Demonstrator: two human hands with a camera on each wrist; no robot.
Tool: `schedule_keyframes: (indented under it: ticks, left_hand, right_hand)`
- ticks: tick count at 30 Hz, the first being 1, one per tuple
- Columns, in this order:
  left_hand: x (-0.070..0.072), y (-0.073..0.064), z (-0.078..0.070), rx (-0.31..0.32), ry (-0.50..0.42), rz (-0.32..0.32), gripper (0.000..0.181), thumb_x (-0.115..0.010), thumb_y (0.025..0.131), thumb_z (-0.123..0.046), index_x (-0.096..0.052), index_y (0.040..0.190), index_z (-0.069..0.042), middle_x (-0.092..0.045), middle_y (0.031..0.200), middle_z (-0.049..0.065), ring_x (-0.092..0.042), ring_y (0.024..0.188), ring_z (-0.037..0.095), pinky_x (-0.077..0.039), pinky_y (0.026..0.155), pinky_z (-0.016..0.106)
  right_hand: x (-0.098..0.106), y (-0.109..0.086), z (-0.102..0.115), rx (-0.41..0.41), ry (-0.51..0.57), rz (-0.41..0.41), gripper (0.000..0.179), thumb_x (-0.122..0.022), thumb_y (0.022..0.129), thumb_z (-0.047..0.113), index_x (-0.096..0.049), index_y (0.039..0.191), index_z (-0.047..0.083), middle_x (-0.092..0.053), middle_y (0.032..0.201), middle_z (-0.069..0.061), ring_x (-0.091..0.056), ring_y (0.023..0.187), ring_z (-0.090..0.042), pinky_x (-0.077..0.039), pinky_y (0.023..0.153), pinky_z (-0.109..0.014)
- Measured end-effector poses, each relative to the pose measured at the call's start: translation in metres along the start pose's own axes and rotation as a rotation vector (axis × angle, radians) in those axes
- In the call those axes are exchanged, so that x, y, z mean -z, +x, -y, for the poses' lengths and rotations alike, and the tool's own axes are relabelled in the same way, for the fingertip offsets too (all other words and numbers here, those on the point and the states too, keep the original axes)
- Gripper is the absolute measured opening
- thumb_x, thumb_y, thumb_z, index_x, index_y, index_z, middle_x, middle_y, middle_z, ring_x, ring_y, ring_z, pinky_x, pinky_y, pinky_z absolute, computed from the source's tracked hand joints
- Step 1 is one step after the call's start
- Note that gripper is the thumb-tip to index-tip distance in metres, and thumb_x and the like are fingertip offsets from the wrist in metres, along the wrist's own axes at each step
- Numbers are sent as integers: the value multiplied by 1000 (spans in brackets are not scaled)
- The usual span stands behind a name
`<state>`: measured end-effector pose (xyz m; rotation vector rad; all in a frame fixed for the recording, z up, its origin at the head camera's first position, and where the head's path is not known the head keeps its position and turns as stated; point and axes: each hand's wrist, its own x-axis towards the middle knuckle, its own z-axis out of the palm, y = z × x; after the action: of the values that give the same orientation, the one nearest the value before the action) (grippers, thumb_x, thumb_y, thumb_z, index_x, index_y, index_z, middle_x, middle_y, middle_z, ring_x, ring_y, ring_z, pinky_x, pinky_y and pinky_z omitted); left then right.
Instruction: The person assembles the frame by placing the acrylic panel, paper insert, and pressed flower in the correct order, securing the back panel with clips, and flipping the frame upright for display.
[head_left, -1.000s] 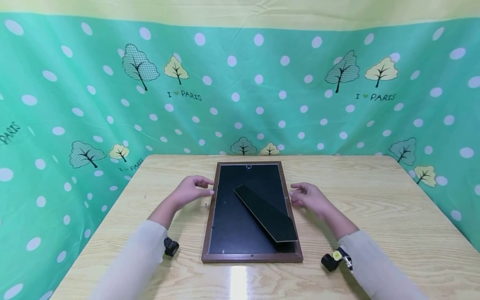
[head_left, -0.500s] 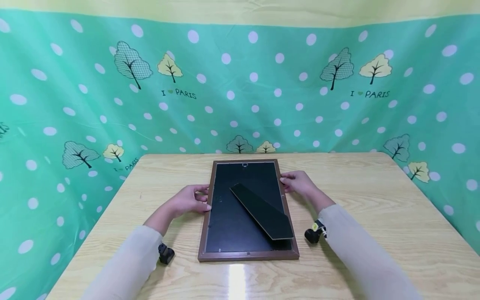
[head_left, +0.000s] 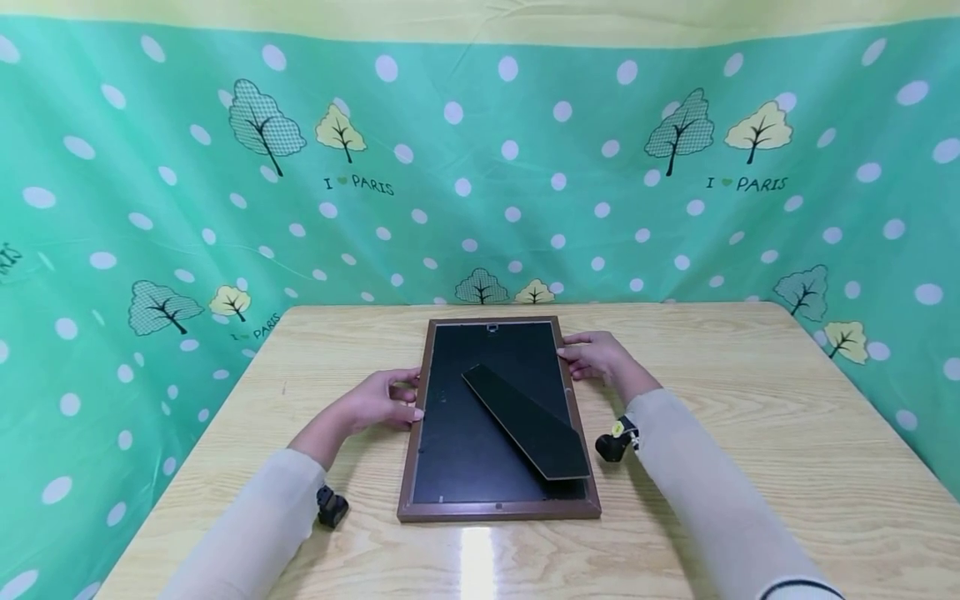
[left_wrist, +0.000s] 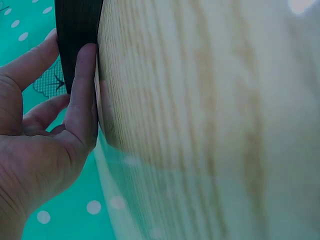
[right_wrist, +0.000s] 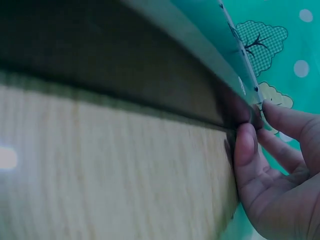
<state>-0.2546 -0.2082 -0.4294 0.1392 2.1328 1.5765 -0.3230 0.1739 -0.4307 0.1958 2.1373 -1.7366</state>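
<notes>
A brown picture frame (head_left: pixel 499 507) lies back side up on the table, its short sides facing near and far. Its black easel stand (head_left: pixel 528 429) slants across the dark backing board (head_left: pixel 450 458), the wide end toward the lower right. My left hand (head_left: pixel 372 402) holds the left edge around mid-length, thumb on the rim. In the left wrist view, fingers (left_wrist: pixel 84 75) lie along the frame's dark side (left_wrist: pixel 77 25). Higher up, my right hand (head_left: pixel 597 358) pinches the right edge; the right wrist view shows the thumb and fingers (right_wrist: pixel 290 120) at the frame's side (right_wrist: pixel 150 75).
The frame rests on a pale wooden table (head_left: pixel 720 400). Behind and around it hangs a green dotted curtain (head_left: pixel 480 150) with printed trees. Small black cameras (head_left: pixel 331 507) sit at both wrists. A bright reflection shows on the near tabletop.
Both hands have closed in on the frame and now grip its side edges. The right hand moved up along the right edge. The frame stays flat, and the view shifted slightly.
</notes>
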Motion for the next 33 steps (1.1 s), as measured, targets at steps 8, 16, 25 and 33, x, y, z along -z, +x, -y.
schedule_keyframes:
  ticks: [8,16,25,33]
  left_hand:
    - [-3,2,-1,-6,14,4,84,-73,82,8,-27,152,1,-46,128,25,-62,95,24,-57,78,41]
    - [-4,2,-2,14,42,-18,84,-75,81,7,-30,152,-1,-49,126,23,-57,107,29,-57,79,40]
    - [-3,0,-4,9,54,-9,84,-74,81,7,-29,151,1,-48,128,25,-53,113,33,-57,79,39]
    - [-3,1,-1,23,74,-34,84,-74,80,8,-29,151,2,-46,132,24,-51,114,33,-57,79,38]
  right_hand:
    - [6,2,7,-79,-25,-12,54,-68,92,10,-46,140,-3,-60,77,-3,-59,61,-12,-54,60,-26]
    - [5,4,11,-110,-88,-9,55,-70,91,14,-47,139,-2,-61,75,-3,-59,61,-13,-53,59,-26]
    - [-6,3,22,-71,-255,-75,41,-72,87,8,-54,122,-5,-59,81,-7,-57,64,-16,-54,63,-30]
    - [-13,5,17,-1,-347,-110,37,-70,89,8,-56,120,-7,-61,97,-15,-61,73,-17,-55,72,-33]
